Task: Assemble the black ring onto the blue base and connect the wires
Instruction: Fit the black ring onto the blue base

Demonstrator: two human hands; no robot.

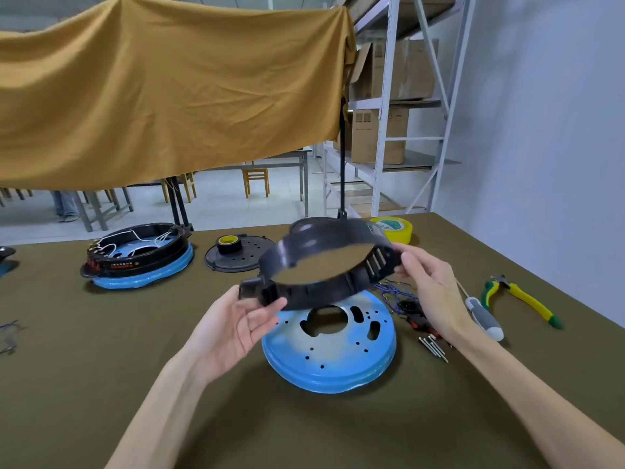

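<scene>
Olive-green table cover; far left on it, a finished black-and-blue assembly with white leads inside; beside that, a dark perforated disc carrying a black tape roll; further back, a yellow tape roll; at right, yellow-green pliers, a grey-handled screwdriver, several loose pins, possibly screws; behind, a mustard cloth, shelving with cartons, wooden chairs

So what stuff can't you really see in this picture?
- Black ring, head view: motion blur smears its clips and slots.
- Blue base: its far edge is hidden behind the ring.
- Wires: partly behind the right hand; the ends are too small to tell.
- Right hand's fingertips: hidden behind the ring.
- Left hand: the ring covers the spot it grips.
- Finished unit: its label is too small to read.
</scene>
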